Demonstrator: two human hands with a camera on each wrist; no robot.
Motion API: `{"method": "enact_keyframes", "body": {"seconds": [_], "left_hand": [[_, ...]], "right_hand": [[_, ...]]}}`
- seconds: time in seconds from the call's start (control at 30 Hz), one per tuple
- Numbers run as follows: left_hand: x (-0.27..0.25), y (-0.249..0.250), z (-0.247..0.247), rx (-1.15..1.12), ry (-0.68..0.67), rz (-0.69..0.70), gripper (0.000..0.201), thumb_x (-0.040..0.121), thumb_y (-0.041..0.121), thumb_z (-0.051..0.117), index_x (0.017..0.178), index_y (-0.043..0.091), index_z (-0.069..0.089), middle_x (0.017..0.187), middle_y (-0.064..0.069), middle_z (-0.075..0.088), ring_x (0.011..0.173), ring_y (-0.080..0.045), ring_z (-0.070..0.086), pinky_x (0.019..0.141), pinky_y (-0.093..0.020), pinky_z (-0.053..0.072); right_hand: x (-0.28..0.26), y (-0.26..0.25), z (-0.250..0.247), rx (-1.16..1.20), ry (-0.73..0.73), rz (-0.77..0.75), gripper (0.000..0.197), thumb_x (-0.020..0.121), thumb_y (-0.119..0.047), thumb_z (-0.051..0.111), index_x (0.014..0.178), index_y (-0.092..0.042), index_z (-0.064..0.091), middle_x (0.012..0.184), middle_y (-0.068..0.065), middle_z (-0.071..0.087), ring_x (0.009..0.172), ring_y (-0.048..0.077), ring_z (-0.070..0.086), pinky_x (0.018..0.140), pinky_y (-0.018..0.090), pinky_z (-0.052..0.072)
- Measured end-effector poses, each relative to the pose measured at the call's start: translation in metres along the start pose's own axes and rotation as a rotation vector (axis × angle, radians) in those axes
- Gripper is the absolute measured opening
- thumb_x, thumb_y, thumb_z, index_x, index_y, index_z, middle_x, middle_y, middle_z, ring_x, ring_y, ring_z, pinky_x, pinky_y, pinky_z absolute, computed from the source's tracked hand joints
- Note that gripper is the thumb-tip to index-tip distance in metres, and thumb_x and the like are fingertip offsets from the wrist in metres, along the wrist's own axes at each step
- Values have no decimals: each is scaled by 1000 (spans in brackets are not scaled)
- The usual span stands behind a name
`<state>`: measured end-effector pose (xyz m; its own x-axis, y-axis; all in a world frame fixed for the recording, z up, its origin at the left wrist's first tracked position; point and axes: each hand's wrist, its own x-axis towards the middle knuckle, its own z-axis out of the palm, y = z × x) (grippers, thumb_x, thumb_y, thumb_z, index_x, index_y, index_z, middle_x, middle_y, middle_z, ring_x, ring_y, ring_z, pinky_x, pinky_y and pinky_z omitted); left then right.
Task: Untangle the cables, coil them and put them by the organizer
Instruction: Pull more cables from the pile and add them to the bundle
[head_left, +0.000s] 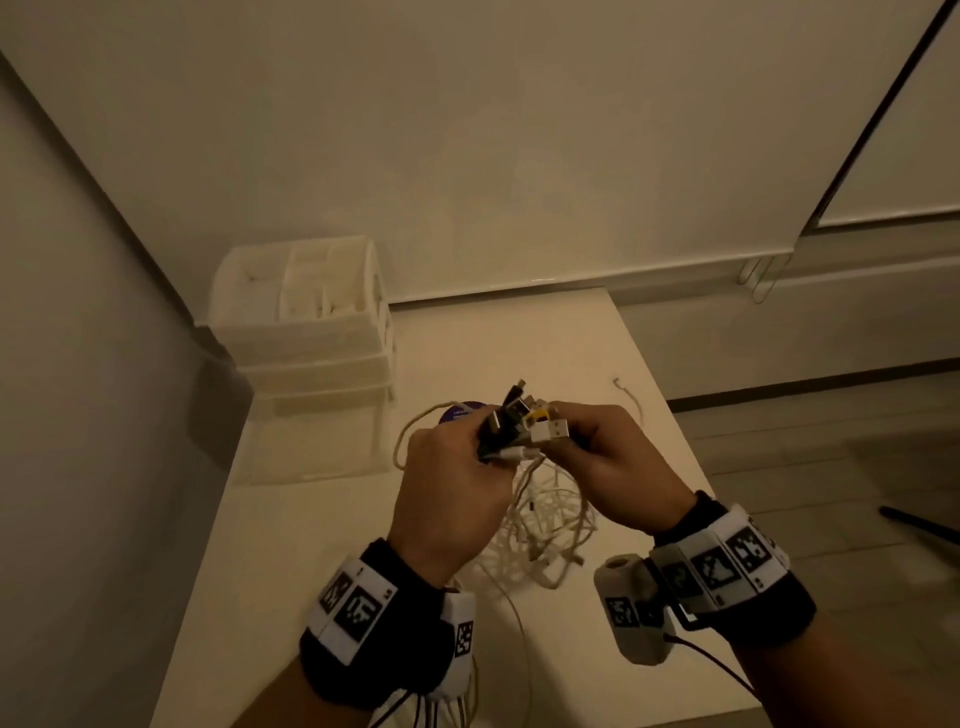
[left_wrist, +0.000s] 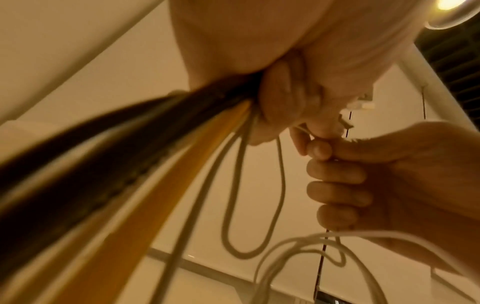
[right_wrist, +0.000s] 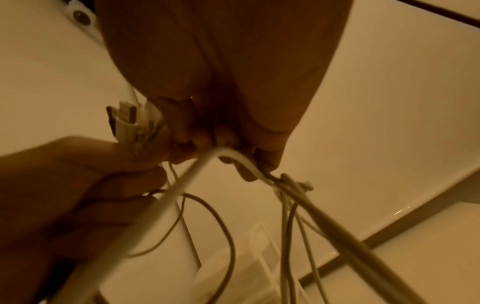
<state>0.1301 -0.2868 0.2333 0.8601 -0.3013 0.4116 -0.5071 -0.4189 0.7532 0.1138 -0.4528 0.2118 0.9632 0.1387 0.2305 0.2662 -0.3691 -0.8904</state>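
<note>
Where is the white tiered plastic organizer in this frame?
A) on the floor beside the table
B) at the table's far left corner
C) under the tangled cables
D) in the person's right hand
B: the white tiered plastic organizer stands on the pale table at its far left corner, beyond both hands and the tangled cables.

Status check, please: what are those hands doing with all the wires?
Left hand and right hand both grip cable plugs. Cables still tangled. Organizer waiting.

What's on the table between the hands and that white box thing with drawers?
In the head view, a loop of cable and a purple round thing; otherwise bare table.
</note>
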Motion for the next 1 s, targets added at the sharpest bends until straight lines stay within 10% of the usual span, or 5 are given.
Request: {"method": "enact_keyframes", "body": {"seconds": [0.23, 0.47, 0.7, 0.83, 1.0], "left_hand": [[10, -15, 3, 136, 87, -29, 17, 80, -2, 65, 73, 14, 65, 57, 7, 61, 55, -11, 56, 50, -23, 38], [14, -1, -45, -138, 476, -42, 40, 80, 11, 72, 88, 49, 64, 93, 24, 63, 87, 12, 62, 82, -12, 47], [14, -26, -79, -87, 665, -218, 24, 88, 15, 67, 106, 0, 68, 99, 0, 65, 90, -13, 66, 72, 0, 40], [10, -35, -78, -59, 619, -244, 22, 88, 14, 67, 108, 7, 67, 96, 2, 64, 91, -10, 62, 70, 0, 39], [-1, -29, -61, -56, 439, -166, 32, 86, 13, 70, 117, 18, 65, 101, 23, 64, 94, 12, 61, 80, 1, 39]], "right_hand": [[-10, 5, 16, 153, 21, 130, 24, 100, -9, 46, 93, -12, 69, 66, 0, 58, 60, 17, 50, 60, 31, 44], [-29, 84, 40, -198, -45, 204, 20, 100, -15, 41, 88, -20, 56, 65, -8, 56, 59, 4, 51, 62, 21, 41], [-12, 116, 5, -305, 7, 311, 24, 100, -19, 47, 81, -26, 60, 76, -9, 63, 74, 7, 59, 69, 18, 42], [3, 97, -4, -295, -88, 252, 25, 100, -24, 48, 90, -18, 70, 101, -8, 70, 99, 6, 63, 86, 20, 46], [2, 68, 8, -228, -88, 190, 30, 102, -18, 40, 79, -20, 60, 72, -4, 69, 74, 10, 66, 82, 39, 52]]}}
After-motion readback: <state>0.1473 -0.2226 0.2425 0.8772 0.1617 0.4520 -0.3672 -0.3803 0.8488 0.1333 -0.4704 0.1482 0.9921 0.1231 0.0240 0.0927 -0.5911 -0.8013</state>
